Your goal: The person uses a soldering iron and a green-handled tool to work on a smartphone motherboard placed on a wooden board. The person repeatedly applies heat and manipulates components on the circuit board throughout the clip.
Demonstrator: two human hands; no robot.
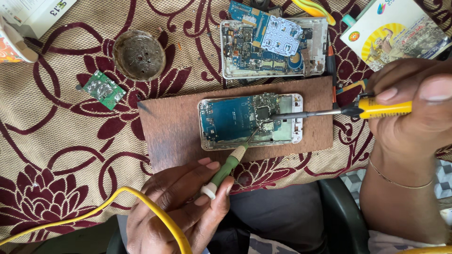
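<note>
While a yellow cable (141, 207) crosses its wrist, the left hand (181, 207) has its fingers clamped on a green tool (225, 170), whose tip touches the open phone (249, 120) just beyond. The phone lies on a board (174, 127) on the counter (52, 136). The right hand (414, 113) grips a yellow iron (358, 111), tip on the same spot. Beyond the fingers lie a second phone (273, 47), a round tin (139, 54) and a small green board (104, 89).

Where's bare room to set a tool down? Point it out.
Free: the patterned cloth left of the wooden board, below the small green board. Crowded: around the opened phone, where both hands' tools meet, and the top right.
</note>
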